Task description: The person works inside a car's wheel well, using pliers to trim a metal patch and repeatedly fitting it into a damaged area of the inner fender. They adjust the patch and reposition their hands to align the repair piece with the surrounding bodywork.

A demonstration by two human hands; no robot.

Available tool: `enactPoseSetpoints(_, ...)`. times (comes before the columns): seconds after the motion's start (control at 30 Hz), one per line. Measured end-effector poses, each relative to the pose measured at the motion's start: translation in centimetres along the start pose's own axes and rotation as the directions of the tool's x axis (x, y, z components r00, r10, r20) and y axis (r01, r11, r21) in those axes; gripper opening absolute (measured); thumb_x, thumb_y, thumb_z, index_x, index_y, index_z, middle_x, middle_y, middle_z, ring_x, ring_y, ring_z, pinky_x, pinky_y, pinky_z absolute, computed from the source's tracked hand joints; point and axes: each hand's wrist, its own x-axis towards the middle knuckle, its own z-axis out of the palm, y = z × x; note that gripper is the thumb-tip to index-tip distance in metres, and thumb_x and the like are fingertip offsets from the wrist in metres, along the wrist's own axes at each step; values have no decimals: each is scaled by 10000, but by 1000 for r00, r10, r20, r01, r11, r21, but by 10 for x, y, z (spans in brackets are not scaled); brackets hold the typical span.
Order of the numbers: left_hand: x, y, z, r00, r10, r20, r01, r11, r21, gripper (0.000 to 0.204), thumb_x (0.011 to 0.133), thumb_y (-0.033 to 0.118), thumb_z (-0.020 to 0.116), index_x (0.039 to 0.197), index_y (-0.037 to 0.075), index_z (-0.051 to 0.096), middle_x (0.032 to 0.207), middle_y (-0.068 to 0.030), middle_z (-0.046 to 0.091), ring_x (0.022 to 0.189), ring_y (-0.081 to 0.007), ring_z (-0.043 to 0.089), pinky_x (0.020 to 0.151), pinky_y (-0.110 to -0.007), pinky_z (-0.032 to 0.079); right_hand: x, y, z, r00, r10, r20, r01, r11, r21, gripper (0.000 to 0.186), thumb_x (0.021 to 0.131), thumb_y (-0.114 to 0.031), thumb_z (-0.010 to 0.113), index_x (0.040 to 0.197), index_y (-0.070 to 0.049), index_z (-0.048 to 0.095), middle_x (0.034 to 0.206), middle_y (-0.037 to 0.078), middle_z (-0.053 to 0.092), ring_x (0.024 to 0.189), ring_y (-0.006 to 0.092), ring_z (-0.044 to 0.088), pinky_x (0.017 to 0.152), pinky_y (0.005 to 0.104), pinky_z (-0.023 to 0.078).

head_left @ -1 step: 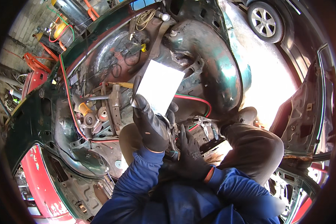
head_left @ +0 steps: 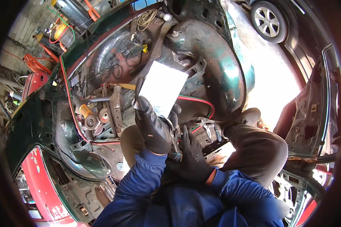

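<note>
Left hand (head_left: pixel 152 126), gloved, clamped on the lower edge of a bright metal sheet (head_left: pixel 163 87) held up over the stripped car body (head_left: pixel 216 64); right hand (head_left: pixel 193 155) just below, grip cannot be told, near red hose (head_left: pixel 201 101).

I see stripped green car shell (head_left: pixel 216 64), bare metal inside. Red hose (head_left: pixel 70 109) runs along shell's left edge. Coiled pale cable (head_left: pixel 147 18) near top. Angle grinder with yellow body (head_left: pixel 88 115) lies left of centre, locking pliers (head_left: pixel 207 124) right of centre. Parked car's wheel (head_left: pixel 267 19) top right. Red body panel (head_left: pixel 41 181) lower left.
</note>
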Motion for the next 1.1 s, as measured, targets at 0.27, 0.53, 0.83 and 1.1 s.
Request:
enactPoseSetpoints(0.27, 37, 15, -13, 980, 180, 90, -198, 943, 268, 539, 1088, 267, 672, 1555, 40, 527, 1255, -80, 707, 1033, -155, 688, 819, -315, 550, -3, 12, -29, 993, -98, -59, 108, 976, 189, 971, 885, -177, 801, 1672, 83, 296, 1459, 389, 514, 1325, 551, 522, 1164, 594, 447)
enactPoseSetpoints(0.53, 78, 58, -33, 956, 232, 179, -286, 875, 390, 303, 1041, 140, 728, 1298, -6, 663, 1157, -58, 713, 1024, -125, 657, 954, -307, 526, -7, 34, -55, 997, -42, -57, 42, 999, -17, 831, 859, -126, 820, 1566, 82, 435, 1366, 351, 613, 1240, 513, 626, 1074, 559, 517)
enactPoseSetpoints(0.83, 96, 70, -58, 760, -432, 486, -85, 675, 733, 216, 1019, 29, 717, 1220, -35, 764, 1164, -86, 756, 1080, -156, 729, 973, -307, 596, 14, 20, -111, 935, -319, -156, 341, 929, 141, 837, 771, -110, 877, 1529, -26, 533, 1605, 304, 495, 1505, 471, 514, 1237, 520, 428)
enactPoseSetpoints(1.1, 98, 19, -63, 449, -485, 751, -115, 802, 587, 289, 1052, 107, 702, 1309, -23, 725, 1248, -135, 787, 1151, -231, 755, 1053, -348, 592, 5, 2, -121, 954, -156, 256, 26, 895, 446, 742, 711, -42, 782, 1434, -32, 617, 1206, 91, 667, 1141, 241, 626, 1044, 389, 505)
